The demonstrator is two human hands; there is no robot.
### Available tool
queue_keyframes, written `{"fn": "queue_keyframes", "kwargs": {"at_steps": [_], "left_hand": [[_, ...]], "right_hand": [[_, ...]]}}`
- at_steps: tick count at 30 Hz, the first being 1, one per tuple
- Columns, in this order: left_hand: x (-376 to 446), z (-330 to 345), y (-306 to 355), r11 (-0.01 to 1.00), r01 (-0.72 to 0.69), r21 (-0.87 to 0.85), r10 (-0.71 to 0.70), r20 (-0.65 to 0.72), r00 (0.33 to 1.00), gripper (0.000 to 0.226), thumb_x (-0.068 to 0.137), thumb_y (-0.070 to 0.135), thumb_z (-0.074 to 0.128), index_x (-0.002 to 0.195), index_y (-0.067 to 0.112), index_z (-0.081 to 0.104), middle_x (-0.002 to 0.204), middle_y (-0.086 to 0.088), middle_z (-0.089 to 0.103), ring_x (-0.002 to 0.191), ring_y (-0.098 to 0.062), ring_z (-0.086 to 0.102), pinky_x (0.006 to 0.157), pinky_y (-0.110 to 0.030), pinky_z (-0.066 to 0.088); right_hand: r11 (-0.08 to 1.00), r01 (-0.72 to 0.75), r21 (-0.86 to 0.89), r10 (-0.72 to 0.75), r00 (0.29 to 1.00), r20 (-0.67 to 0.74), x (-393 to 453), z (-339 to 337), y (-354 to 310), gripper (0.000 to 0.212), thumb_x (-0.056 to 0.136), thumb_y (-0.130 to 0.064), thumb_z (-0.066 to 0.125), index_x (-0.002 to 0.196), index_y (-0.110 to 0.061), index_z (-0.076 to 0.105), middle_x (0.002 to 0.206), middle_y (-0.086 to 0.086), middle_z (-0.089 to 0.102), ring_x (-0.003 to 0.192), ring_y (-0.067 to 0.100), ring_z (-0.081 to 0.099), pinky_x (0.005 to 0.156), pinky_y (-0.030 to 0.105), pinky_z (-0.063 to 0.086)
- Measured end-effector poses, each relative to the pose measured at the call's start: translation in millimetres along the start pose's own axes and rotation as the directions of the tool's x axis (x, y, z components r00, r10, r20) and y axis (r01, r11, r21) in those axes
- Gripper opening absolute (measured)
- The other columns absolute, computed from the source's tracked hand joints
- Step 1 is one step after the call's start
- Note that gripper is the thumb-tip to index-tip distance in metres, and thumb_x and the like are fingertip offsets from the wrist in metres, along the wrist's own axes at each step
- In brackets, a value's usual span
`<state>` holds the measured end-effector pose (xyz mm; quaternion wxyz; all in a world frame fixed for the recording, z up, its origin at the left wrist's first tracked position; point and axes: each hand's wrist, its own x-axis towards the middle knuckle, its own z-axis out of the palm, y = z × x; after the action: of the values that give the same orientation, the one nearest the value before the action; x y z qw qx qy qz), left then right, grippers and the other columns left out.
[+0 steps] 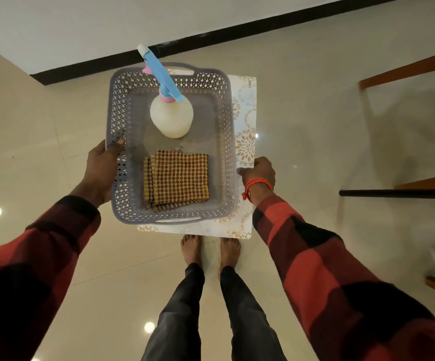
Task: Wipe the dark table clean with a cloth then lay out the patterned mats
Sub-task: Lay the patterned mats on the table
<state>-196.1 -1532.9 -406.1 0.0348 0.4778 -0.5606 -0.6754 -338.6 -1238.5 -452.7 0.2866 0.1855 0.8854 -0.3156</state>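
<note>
I carry a grey perforated basket [225, 142] in front of me, above the floor. Inside it lies a folded brown-and-yellow checked cloth [180, 178] at the near end and a white spray bottle [171, 118] with a blue trigger head at the far end. Under the basket lie white patterned mats [246, 121] with gold flower motifs, sticking out on the right and near sides. My left hand [101, 170] grips the basket's left wall. My right hand [259, 173] holds the right edge of the mats and basket. The dark table is mostly out of view.
A dark thin edge [399, 192] juts in at mid right. Wooden chair legs and rails [406, 71] stand at the right. A white wall with a black skirting [211, 35] runs across the far side. My bare feet [210, 251] stand on glossy beige floor tiles.
</note>
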Motion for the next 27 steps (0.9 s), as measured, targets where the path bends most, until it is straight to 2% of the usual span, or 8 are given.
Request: {"fn": "queue_keyframes", "kwargs": {"at_steps": [3,7,13,16,21,23,25,27], "left_hand": [[0,-3,0,1.000,0.007,0.015,-0.007,-0.007,1.000,0.021,0.092,0.036,0.062,0.107,0.024,0.073,0.099,-0.002,0.078,0.084,-0.023,0.076,0.064,-0.037,0.062],[-4,2,1,1.000,0.016,-0.002,-0.016,-0.007,1.000,0.019,0.094,0.035,0.062,0.105,0.028,0.075,0.101,0.000,0.078,0.087,-0.023,0.076,0.066,-0.035,0.061],[-12,9,9,0.998,0.019,-0.063,-0.021,-0.020,1.000,0.019,0.096,0.030,0.060,0.108,0.027,0.075,0.100,-0.001,0.078,0.083,-0.020,0.076,0.062,-0.033,0.061],[-12,12,8,0.997,0.024,-0.079,-0.027,-0.041,0.999,0.017,0.097,0.036,0.061,0.104,0.029,0.075,0.102,0.002,0.078,0.089,-0.020,0.076,0.068,-0.034,0.062],[-5,19,-3,0.996,0.069,-0.050,-0.072,-0.076,0.994,0.026,0.093,0.046,0.066,0.108,0.026,0.073,0.107,0.001,0.077,0.097,-0.023,0.074,0.087,-0.041,0.058],[-3,23,-9,0.996,0.075,-0.041,-0.077,-0.070,0.995,0.027,0.093,0.046,0.067,0.108,0.024,0.073,0.103,0.003,0.078,0.092,-0.021,0.074,0.082,-0.038,0.059],[-2,28,-12,0.996,0.084,-0.027,-0.086,-0.052,0.995,0.025,0.093,0.047,0.066,0.102,0.024,0.073,0.093,0.006,0.079,0.080,-0.016,0.076,0.065,-0.030,0.061],[-1,32,-15,0.996,0.094,0.000,-0.094,-0.036,0.995,0.026,0.094,0.047,0.065,0.103,0.024,0.073,0.093,0.007,0.078,0.079,-0.013,0.075,0.062,-0.027,0.060]], "right_hand": [[0.996,0.075,0.047,-0.076,0.997,0.012,-13,-12,-10,0.021,0.082,-0.013,0.069,0.100,-0.014,0.057,0.083,0.000,0.065,0.077,0.029,0.066,0.057,0.029,0.048],[0.945,0.308,-0.110,-0.305,0.951,0.042,-44,-42,-30,0.031,0.093,-0.014,0.055,0.121,-0.018,0.044,0.077,0.001,0.057,0.075,0.033,0.062,0.062,0.034,0.045],[0.853,0.473,-0.220,-0.502,0.858,-0.105,-101,-97,-54,0.055,0.098,-0.010,0.054,0.147,-0.029,0.038,0.096,0.017,0.070,0.085,0.038,0.066,0.074,0.038,0.051],[0.816,0.491,-0.307,-0.551,0.821,-0.149,-129,-117,-63,0.059,0.095,-0.006,0.054,0.147,-0.030,0.039,0.086,0.015,0.067,0.077,0.038,0.064,0.074,0.043,0.054],[0.768,0.466,-0.439,-0.580,0.798,-0.166,-159,-137,-68,0.066,0.092,-0.005,0.057,0.149,-0.029,0.035,0.083,0.006,0.064,0.064,0.027,0.056,0.065,0.034,0.045],[0.776,0.446,-0.447,-0.553,0.822,-0.140,-167,-142,-68,0.067,0.093,-0.009,0.059,0.150,-0.030,0.030,0.088,0.005,0.066,0.069,0.026,0.062,0.070,0.035,0.052],[0.784,0.427,-0.451,-0.529,0.839,-0.125,-175,-143,-66,0.069,0.094,-0.011,0.060,0.151,-0.032,0.027,0.087,0.001,0.063,0.070,0.024,0.064,0.072,0.037,0.058],[0.782,0.412,-0.468,-0.515,0.849,-0.114,-182,-141,-63,0.071,0.095,-0.011,0.057,0.152,-0.035,0.022,0.086,-0.002,0.061,0.069,0.021,0.061,0.068,0.034,0.055]]}}
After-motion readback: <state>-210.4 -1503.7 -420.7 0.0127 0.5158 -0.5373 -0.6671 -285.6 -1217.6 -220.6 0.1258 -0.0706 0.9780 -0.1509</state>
